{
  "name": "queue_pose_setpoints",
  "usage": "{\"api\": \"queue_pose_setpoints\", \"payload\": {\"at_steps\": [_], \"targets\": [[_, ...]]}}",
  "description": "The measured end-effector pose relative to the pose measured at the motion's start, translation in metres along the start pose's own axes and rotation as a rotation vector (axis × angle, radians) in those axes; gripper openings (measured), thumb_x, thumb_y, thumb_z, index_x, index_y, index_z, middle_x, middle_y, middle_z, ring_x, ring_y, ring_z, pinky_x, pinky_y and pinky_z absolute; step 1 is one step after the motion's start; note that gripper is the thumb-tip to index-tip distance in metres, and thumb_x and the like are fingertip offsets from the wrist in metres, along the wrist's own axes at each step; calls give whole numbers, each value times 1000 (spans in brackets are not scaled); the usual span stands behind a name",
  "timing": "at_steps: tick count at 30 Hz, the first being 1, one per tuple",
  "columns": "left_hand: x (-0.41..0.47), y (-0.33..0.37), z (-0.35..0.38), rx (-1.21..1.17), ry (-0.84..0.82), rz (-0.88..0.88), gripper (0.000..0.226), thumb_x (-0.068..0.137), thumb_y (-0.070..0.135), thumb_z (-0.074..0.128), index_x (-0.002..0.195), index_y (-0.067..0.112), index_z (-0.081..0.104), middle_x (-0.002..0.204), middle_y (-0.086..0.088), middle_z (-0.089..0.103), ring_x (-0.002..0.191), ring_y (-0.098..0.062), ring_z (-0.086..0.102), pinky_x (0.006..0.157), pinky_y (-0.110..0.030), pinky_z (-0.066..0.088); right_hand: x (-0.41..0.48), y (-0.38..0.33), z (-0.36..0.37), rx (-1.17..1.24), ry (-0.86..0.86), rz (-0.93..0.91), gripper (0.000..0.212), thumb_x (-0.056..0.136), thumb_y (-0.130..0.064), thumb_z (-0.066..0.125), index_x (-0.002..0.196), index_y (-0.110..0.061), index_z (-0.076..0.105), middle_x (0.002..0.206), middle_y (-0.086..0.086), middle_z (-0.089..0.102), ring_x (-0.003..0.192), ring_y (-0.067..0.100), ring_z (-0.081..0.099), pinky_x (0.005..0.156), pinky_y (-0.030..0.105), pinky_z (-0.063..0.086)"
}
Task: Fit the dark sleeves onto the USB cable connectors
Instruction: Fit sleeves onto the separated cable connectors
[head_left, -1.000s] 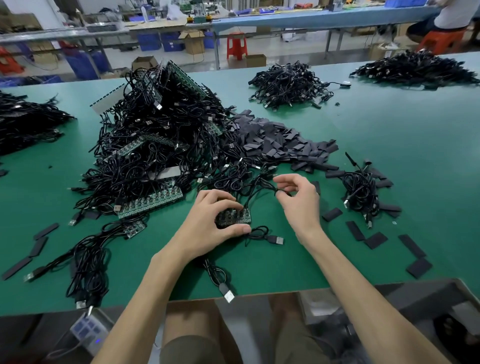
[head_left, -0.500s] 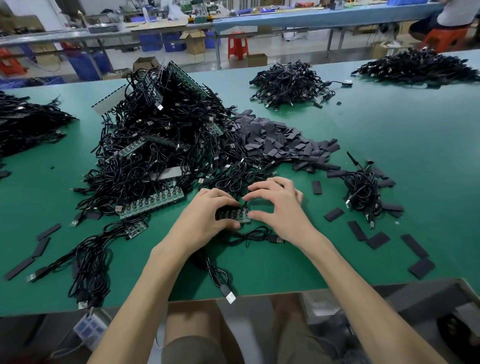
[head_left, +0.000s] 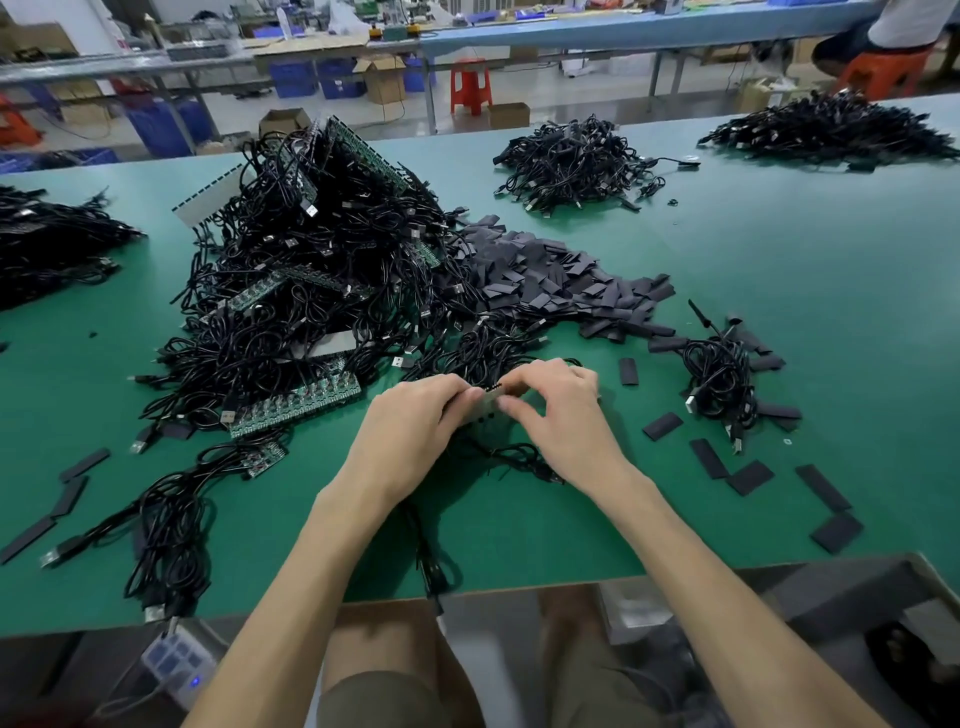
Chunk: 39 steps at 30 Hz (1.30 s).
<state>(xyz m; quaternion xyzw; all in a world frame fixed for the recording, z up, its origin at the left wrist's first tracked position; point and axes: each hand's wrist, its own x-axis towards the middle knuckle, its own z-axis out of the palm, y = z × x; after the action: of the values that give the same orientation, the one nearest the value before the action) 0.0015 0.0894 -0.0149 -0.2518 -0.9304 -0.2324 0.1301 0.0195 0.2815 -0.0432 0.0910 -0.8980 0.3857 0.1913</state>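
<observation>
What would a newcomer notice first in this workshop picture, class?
A huge tangled heap of black USB cables and green circuit boards fills the left middle of the green table. Right of it spreads a pile of flat dark sleeves. In front, the left hand and right hand together grip a small circuit board.

bare hands (head_left: 410, 421), bare forearms (head_left: 291, 566), olive-khaki shorts (head_left: 384, 699)

**Sleeves (head_left: 550, 280) heaped, USB cables (head_left: 311, 291) tangled**

Dark flat sleeves piled mid-bench (head_left: 831, 260); loose ones (head_left: 748, 478) flat at right. Black cables in big tangle touching pile, small bundle (head_left: 719, 379) right. Blurred board piece (head_left: 485, 410) pinched between left hand (head_left: 410, 421) and right hand (head_left: 561, 410).
</observation>
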Motion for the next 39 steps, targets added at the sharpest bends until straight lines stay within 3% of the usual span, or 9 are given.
{"api": "queue_pose_setpoints", "payload": {"at_steps": [5, 11, 16, 20, 23, 26, 31, 36, 39], "targets": [[3, 9, -1, 42, -42, -46, 16, 101, 39, 55, 104, 28, 66, 95, 13, 69, 89, -15, 63, 73, -35, 49, -2, -1, 0, 74, -53, -13, 6, 96, -18, 69, 100, -15, 70, 96, -5, 65, 88, 14, 59, 85, 38, 50], [-1, 21, 3, 24, -1, -116, 10, 96, 36, 62, 95, 26, 60, 90, 14, 63, 84, -15, 59, 66, -34, 43, -2, -2, 1, 134, -66, -11, 4, 94, -12, 70, 98, -13, 71, 93, -3, 66, 84, 14, 63, 80, 37, 54], [-4, 23, 4, -24, 13, -174, 11, 96, 37, 64, 95, 25, 63, 90, 11, 68, 84, -19, 62, 71, -38, 50, -1, -1, -1, 148, -57, -1, 3, 93, -13, 72, 92, -12, 69, 91, 0, 67, 83, 14, 64, 78, 36, 54], [-1, 24, 8, 11, 69, -206, 13, 98, 34, 63, 92, 23, 61, 89, 10, 66, 82, -20, 61, 66, -36, 45, -4, -6, 1, 158, -20, -35, 12, 91, -9, 72, 84, -11, 63, 84, -1, 64, 77, 12, 60, 71, 26, 50], [1, 21, 8, 19, 88, -195, 12, 98, 32, 63, 91, 23, 60, 88, 12, 63, 81, -18, 59, 66, -35, 44, -2, -6, -2, 304, 13, 83, 9, 94, -11, 72, 86, -9, 66, 82, 2, 71, 76, 11, 69, 72, 25, 56], [-6, 16, 8, 76, 62, -142, 8, 98, 27, 64, 94, 21, 61, 94, 7, 63, 84, -20, 60, 67, -36, 46, 1, -4, -8, 523, 143, 225, 11, 98, -13, 68, 92, -5, 64, 82, 7, 73, 76, 13, 75, 68, 27, 60], [-12, -8, 1, 151, 75, -195, 6, 95, 14, 69, 94, 15, 63, 98, 1, 62, 91, -24, 59, 81, -35, 40, 2, -2, -13, 530, 496, 347, 12, 108, -22, 51, 104, -12, 56, 93, 8, 67, 74, 8, 65, 63, 18, 51], [-13, -16, 0, 214, 96, -256, 5, 97, 10, 67, 96, 13, 62, 97, -2, 61, 92, -26, 57, 87, -35, 35, 2, 1, -15, 463, 658, 412, 10, 109, -23, 44, 104, -17, 51, 111, 10, 62, 98, 28, 61, 90, 50, 50], [-11, -19, -2, 275, 80, -293, 8, 96, 4, 64, 96, 11, 61, 98, -4, 60, 94, -28, 57, 89, -38, 36, 1, -4, -16, 488, 681, 404, 15, 111, -21, 38, 99, -27, 45, 109, -3, 70, 96, 19, 68, 91, 45, 52]]}}
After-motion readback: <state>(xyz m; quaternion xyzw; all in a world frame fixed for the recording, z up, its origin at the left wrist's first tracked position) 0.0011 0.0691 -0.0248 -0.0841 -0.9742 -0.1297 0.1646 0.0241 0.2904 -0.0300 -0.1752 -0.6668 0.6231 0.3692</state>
